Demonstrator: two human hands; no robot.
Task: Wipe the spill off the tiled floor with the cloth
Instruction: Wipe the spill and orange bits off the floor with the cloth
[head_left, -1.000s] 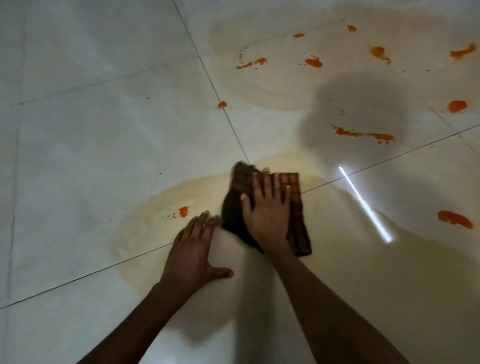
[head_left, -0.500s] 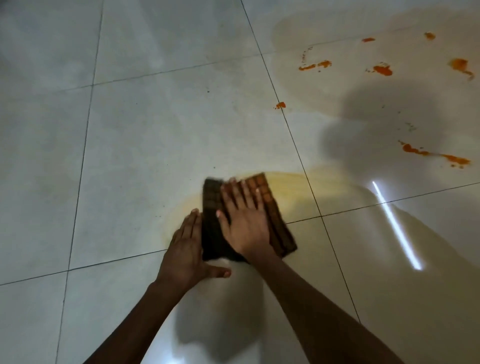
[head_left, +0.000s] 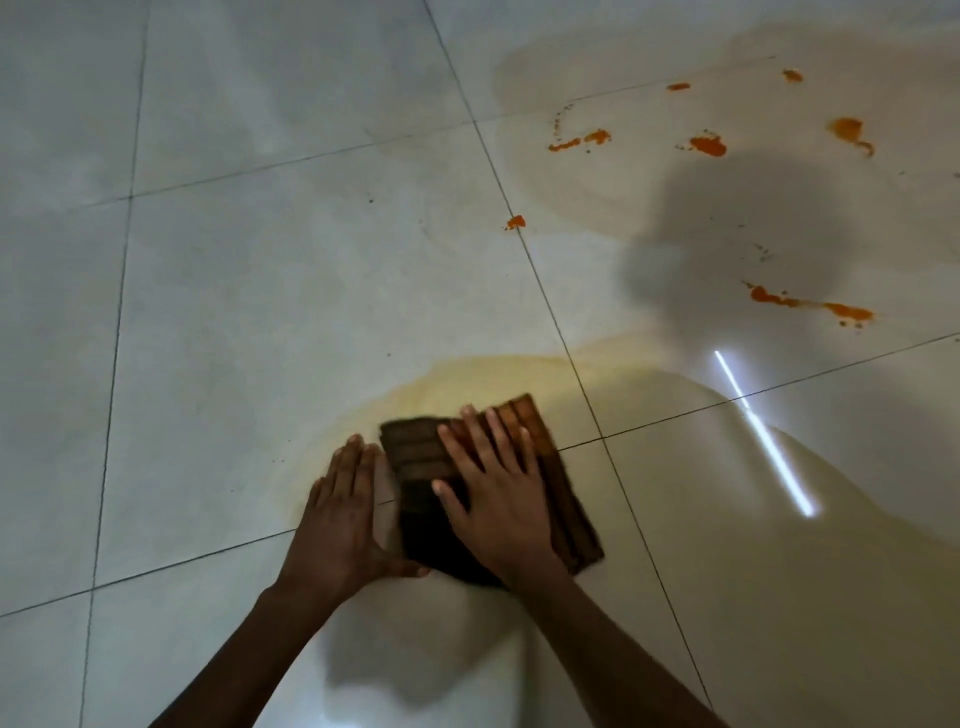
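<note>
Right hand (head_left: 498, 499) flat on cloth (head_left: 415, 457), spill (head_left: 467, 379) beyond

left of grip: left hand (head_left: 345, 512) flat on the floor (head_left: 218, 322), right beside the cloth (head_left: 415, 452)
ahead of grip: open floor, just wet spill (head_left: 483, 384)
far right: orange blobs (head_left: 810, 304), nothing standing

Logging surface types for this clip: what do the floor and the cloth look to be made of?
Floor: glazed ceramic or polished stone tile, likely; pale, glossy, mirrors a light strip, split by thin dark grout lines. Cloth: woven fabric, seemingly absorbent; brown checked pattern, matte, folded flat under the right hand.
</note>
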